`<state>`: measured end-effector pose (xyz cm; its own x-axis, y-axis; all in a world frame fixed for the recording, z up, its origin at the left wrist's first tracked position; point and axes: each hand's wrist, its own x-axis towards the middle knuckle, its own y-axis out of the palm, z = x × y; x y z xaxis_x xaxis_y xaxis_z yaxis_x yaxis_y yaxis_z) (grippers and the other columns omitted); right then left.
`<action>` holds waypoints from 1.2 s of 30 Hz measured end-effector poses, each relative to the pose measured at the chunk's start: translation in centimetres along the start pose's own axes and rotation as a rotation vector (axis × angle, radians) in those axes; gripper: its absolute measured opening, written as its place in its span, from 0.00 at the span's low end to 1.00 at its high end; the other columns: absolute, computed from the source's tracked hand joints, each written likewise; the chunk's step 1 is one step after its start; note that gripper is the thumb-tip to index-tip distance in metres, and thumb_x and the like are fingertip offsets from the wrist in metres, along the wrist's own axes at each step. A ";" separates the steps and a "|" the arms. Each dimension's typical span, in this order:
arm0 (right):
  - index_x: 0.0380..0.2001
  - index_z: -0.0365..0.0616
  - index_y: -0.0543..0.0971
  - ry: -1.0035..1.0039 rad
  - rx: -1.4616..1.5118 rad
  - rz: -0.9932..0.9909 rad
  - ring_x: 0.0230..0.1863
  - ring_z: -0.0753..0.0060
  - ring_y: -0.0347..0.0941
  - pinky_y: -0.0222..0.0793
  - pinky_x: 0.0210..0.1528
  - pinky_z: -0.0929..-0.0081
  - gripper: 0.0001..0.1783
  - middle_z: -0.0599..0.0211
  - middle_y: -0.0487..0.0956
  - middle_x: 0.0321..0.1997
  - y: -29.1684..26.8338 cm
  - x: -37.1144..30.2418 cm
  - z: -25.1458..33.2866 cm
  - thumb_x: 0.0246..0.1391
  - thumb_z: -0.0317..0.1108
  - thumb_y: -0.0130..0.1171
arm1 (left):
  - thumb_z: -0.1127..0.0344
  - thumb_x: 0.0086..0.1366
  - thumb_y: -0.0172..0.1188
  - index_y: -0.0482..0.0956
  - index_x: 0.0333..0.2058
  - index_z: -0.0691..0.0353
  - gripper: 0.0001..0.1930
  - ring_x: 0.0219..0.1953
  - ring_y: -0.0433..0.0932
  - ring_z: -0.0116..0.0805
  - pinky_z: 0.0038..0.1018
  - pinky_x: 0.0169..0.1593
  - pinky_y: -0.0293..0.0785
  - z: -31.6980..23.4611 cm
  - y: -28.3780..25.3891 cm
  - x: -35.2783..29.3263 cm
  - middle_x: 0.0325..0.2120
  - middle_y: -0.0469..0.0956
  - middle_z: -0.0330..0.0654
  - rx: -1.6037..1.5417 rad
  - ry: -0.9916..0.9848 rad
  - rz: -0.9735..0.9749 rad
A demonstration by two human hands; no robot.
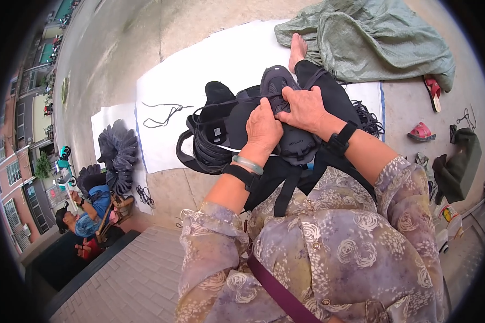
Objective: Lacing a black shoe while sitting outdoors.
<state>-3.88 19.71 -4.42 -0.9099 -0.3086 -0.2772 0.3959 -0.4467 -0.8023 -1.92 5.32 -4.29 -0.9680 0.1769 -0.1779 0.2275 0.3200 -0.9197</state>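
Observation:
A dark grey shoe upper point(275, 81) lies across my lap with its toe pointing away from me. Its padded collar end point(298, 146) is nearest my body. My left hand point(263, 129) is closed at the left side of the lacing, fingertips on a dark shoelace point(233, 101) that trails off to the left. From the right, my right hand point(305, 110) pinches at the lacing, with lace running beyond its fingers. What exactly lies between the fingertips is partly hidden. A stack of black shoe uppers point(213, 148) rests just left of my left hand.
Loose laces point(164, 114) lie on a white sheet point(199, 64); a lace bundle point(367, 117) is right of my leg. A green sack point(382, 43) lies at the far right, near red slippers point(421, 132). At left, another person point(89, 215) sits by fanned dark pieces point(118, 153).

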 end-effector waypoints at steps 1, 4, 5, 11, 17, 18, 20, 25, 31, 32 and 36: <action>0.33 0.44 0.69 0.002 0.010 -0.012 0.32 0.58 0.75 0.54 0.38 0.59 0.22 0.63 0.77 0.26 -0.1 0.1 0.0 0.38 0.48 0.58 | 0.67 0.49 0.59 0.65 0.37 0.70 0.19 0.36 0.74 0.55 0.43 0.39 0.71 -0.1 -0.2 -0.1 0.30 0.75 0.58 -0.071 -0.071 -0.028; 0.34 0.45 0.68 0.008 0.032 -0.009 0.33 0.58 0.75 0.54 0.38 0.58 0.24 0.62 0.78 0.27 -0.1 0.1 -0.2 0.37 0.49 0.59 | 0.68 0.48 0.58 0.63 0.35 0.70 0.18 0.36 0.75 0.56 0.43 0.41 0.71 -0.5 -0.8 -0.1 0.29 0.74 0.60 -0.072 -0.116 0.048; 0.34 0.45 0.68 0.009 0.029 -0.002 0.34 0.58 0.75 0.54 0.39 0.58 0.24 0.62 0.78 0.28 0.0 0.1 -0.3 0.37 0.49 0.60 | 0.68 0.49 0.58 0.63 0.36 0.71 0.18 0.33 0.75 0.57 0.44 0.39 0.71 -0.7 -0.9 0.0 0.27 0.75 0.60 -0.040 -0.125 0.085; 0.37 0.45 0.67 0.038 0.055 -0.020 0.35 0.57 0.74 0.54 0.40 0.57 0.23 0.63 0.78 0.28 0.6 0.2 -0.1 0.40 0.46 0.59 | 0.69 0.51 0.56 0.64 0.34 0.71 0.15 0.33 0.76 0.56 0.43 0.39 0.72 -0.8 0.3 -0.4 0.25 0.75 0.60 0.035 -0.071 0.047; 0.38 0.45 0.68 0.063 -0.016 -0.008 0.34 0.59 0.75 0.52 0.42 0.56 0.23 0.63 0.78 0.29 0.3 0.4 0.6 0.40 0.46 0.58 | 0.70 0.54 0.54 0.63 0.35 0.72 0.13 0.33 0.76 0.57 0.44 0.40 0.71 -0.2 0.8 0.4 0.26 0.75 0.59 0.122 0.007 0.072; 0.38 0.45 0.68 0.067 -0.011 -0.001 0.34 0.59 0.75 0.52 0.42 0.56 0.23 0.63 0.78 0.29 0.2 0.4 0.7 0.40 0.46 0.58 | 0.70 0.54 0.54 0.63 0.35 0.72 0.13 0.33 0.76 0.57 0.44 0.40 0.71 -0.2 0.7 0.6 0.26 0.75 0.59 0.126 0.017 0.072; 0.37 0.46 0.68 0.086 -0.027 0.000 0.34 0.61 0.75 0.51 0.42 0.56 0.23 0.63 0.78 0.29 0.2 0.4 0.8 0.40 0.46 0.58 | 0.70 0.54 0.54 0.63 0.34 0.71 0.12 0.33 0.75 0.57 0.45 0.39 0.70 -0.3 0.6 0.6 0.26 0.75 0.60 0.057 -0.099 0.105; 0.37 0.45 0.68 0.139 0.054 -0.018 0.34 0.57 0.75 0.54 0.40 0.57 0.22 0.61 0.78 0.29 0.7 0.3 0.6 0.40 0.46 0.57 | 0.71 0.53 0.50 0.64 0.39 0.72 0.15 0.32 0.76 0.58 0.46 0.38 0.70 -0.4 0.3 -0.1 0.25 0.75 0.61 0.047 -0.083 0.046; 0.38 0.48 0.69 0.158 0.057 -0.063 0.37 0.59 0.75 0.54 0.42 0.58 0.19 0.63 0.78 0.31 0.9 0.3 0.3 0.42 0.42 0.57 | 0.72 0.52 0.49 0.66 0.40 0.70 0.15 0.31 0.75 0.59 0.47 0.38 0.70 -0.5 0.2 0.4 0.24 0.75 0.61 0.045 -0.051 0.053; 0.38 0.48 0.69 0.158 0.057 -0.058 0.38 0.59 0.75 0.54 0.43 0.58 0.19 0.63 0.78 0.32 0.9 0.2 0.2 0.42 0.41 0.57 | 0.72 0.52 0.49 0.67 0.40 0.69 0.15 0.32 0.75 0.60 0.47 0.38 0.70 -0.5 0.2 0.5 0.24 0.75 0.61 0.044 -0.042 0.060; 0.39 0.48 0.68 0.150 0.003 -0.072 0.39 0.58 0.74 0.55 0.43 0.56 0.18 0.63 0.78 0.33 1.1 0.2 0.1 0.44 0.41 0.56 | 0.73 0.52 0.50 0.68 0.36 0.70 0.12 0.31 0.76 0.56 0.45 0.37 0.71 -0.2 0.5 0.8 0.24 0.75 0.58 0.072 0.035 0.027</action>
<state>-3.58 19.08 -5.35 -0.9440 -0.1471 -0.2954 0.3296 -0.4659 -0.8212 -2.56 5.82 -4.82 -0.9571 0.2176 -0.1914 0.2438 0.2474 -0.9377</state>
